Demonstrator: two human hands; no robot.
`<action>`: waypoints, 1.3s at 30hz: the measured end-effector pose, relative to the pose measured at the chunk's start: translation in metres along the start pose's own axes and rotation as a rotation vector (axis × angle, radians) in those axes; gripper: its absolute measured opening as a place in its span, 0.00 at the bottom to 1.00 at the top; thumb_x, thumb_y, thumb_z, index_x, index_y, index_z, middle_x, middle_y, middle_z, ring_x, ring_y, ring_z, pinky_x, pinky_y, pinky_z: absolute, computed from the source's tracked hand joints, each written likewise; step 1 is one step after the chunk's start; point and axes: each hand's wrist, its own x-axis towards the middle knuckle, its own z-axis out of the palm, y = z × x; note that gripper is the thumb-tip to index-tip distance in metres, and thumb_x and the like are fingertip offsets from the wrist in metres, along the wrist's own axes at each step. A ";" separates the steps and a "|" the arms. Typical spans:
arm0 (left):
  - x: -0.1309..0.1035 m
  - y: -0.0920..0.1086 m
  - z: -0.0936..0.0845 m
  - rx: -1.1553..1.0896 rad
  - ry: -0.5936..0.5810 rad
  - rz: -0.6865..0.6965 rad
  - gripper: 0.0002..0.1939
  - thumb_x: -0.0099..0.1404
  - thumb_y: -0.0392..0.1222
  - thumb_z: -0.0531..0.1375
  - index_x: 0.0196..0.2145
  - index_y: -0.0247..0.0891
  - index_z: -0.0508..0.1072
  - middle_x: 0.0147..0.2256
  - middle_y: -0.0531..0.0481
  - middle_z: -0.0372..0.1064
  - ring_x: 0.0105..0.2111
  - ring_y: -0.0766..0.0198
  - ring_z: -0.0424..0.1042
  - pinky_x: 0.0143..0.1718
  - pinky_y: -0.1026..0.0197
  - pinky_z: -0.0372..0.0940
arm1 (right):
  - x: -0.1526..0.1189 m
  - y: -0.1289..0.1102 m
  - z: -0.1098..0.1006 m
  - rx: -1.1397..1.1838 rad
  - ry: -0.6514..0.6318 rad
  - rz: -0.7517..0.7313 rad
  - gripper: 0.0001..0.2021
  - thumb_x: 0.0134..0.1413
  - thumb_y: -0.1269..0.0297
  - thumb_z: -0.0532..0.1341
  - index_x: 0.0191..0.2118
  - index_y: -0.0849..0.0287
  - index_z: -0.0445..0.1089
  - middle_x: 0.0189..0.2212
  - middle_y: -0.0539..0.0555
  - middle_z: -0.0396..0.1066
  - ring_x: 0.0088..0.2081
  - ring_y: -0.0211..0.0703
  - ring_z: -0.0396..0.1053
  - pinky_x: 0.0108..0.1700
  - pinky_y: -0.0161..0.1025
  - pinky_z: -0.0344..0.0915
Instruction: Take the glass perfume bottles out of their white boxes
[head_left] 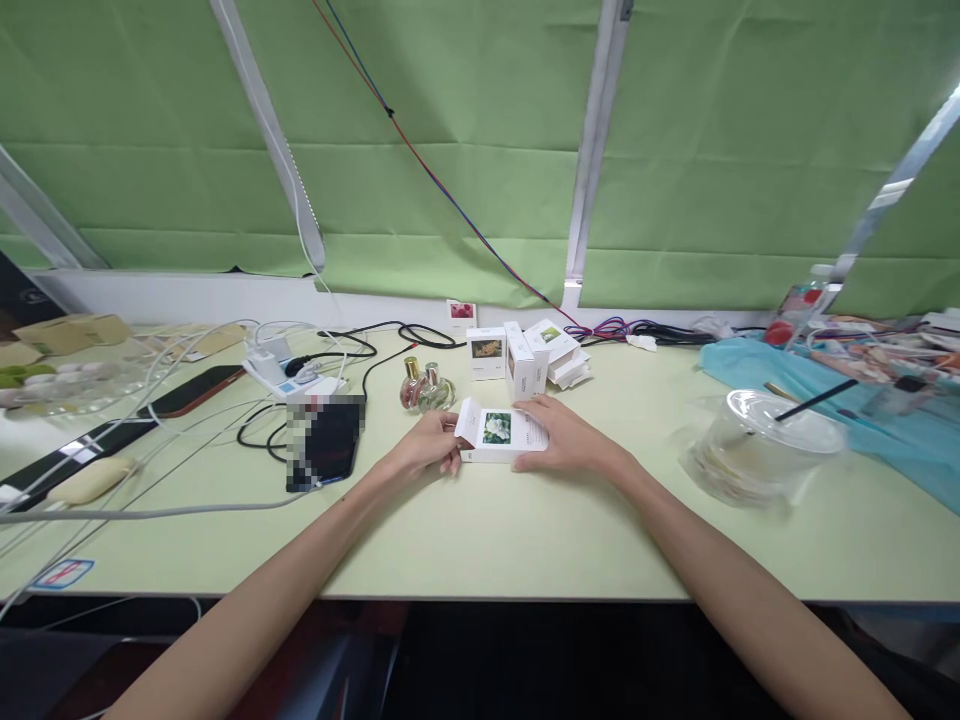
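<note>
Bare forearms [697, 560] reach in from seven and five o'clock over the pale tabletop [480, 540]. Between the hands, a white box [497, 428] lies flower picture up, its flap [468, 412] open at nine o'clock. The right hand [564, 435] is clasped across the three o'clock end; the left hand [433, 442] curls at the flap, and whether it pinches anything I cannot tell. From the box, glass bottles [435, 394] stand near ten o'clock, more white boxes [527, 372] near twelve to one, a dark phone [339, 440] at nine, and a lidded tub [772, 440] with a black straw [817, 399] at three.
</note>
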 end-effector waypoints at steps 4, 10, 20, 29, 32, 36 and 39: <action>-0.001 0.001 -0.001 0.018 0.032 -0.043 0.14 0.50 0.35 0.61 0.37 0.34 0.74 0.15 0.55 0.67 0.11 0.71 0.60 0.12 0.70 0.47 | 0.000 0.004 -0.001 0.018 -0.009 -0.022 0.46 0.43 0.44 0.72 0.65 0.59 0.60 0.59 0.64 0.61 0.59 0.60 0.61 0.61 0.55 0.61; -0.001 -0.001 -0.002 0.097 0.136 0.131 0.18 0.42 0.38 0.67 0.34 0.36 0.73 0.23 0.55 0.71 0.14 0.73 0.58 0.14 0.69 0.49 | -0.002 0.003 -0.005 0.033 -0.032 -0.034 0.44 0.44 0.45 0.72 0.64 0.58 0.61 0.58 0.63 0.62 0.59 0.60 0.61 0.60 0.56 0.61; -0.003 0.002 0.002 0.218 -0.058 0.325 0.08 0.44 0.35 0.65 0.27 0.36 0.79 0.29 0.50 0.77 0.30 0.57 0.74 0.31 0.62 0.66 | -0.003 0.001 -0.009 0.032 -0.056 -0.029 0.44 0.43 0.47 0.73 0.64 0.58 0.61 0.58 0.64 0.62 0.59 0.60 0.61 0.60 0.57 0.61; 0.004 0.000 0.004 0.199 -0.054 0.385 0.04 0.48 0.37 0.66 0.25 0.35 0.79 0.24 0.51 0.73 0.25 0.63 0.68 0.27 0.64 0.62 | -0.003 0.005 -0.016 -0.007 -0.114 -0.010 0.44 0.43 0.45 0.72 0.65 0.56 0.62 0.59 0.63 0.64 0.60 0.61 0.61 0.61 0.57 0.60; 0.000 0.005 -0.015 0.309 0.023 0.396 0.10 0.51 0.46 0.69 0.28 0.37 0.82 0.24 0.51 0.70 0.21 0.67 0.63 0.23 0.65 0.57 | -0.006 0.016 -0.028 -0.041 -0.136 0.023 0.44 0.39 0.48 0.74 0.64 0.56 0.63 0.58 0.63 0.66 0.60 0.63 0.62 0.61 0.58 0.60; -0.009 0.015 -0.040 0.336 0.056 0.382 0.14 0.52 0.51 0.70 0.31 0.38 0.83 0.24 0.49 0.71 0.17 0.68 0.61 0.18 0.64 0.54 | -0.012 0.028 -0.044 -0.041 -0.188 0.098 0.45 0.39 0.50 0.74 0.64 0.55 0.62 0.62 0.62 0.63 0.62 0.63 0.61 0.63 0.58 0.58; -0.013 0.021 -0.049 0.363 0.064 0.367 0.14 0.53 0.52 0.69 0.32 0.39 0.82 0.21 0.51 0.69 0.16 0.66 0.62 0.18 0.64 0.53 | -0.016 0.034 -0.050 -0.034 -0.194 0.103 0.45 0.37 0.51 0.74 0.64 0.54 0.62 0.63 0.60 0.63 0.63 0.62 0.61 0.64 0.57 0.58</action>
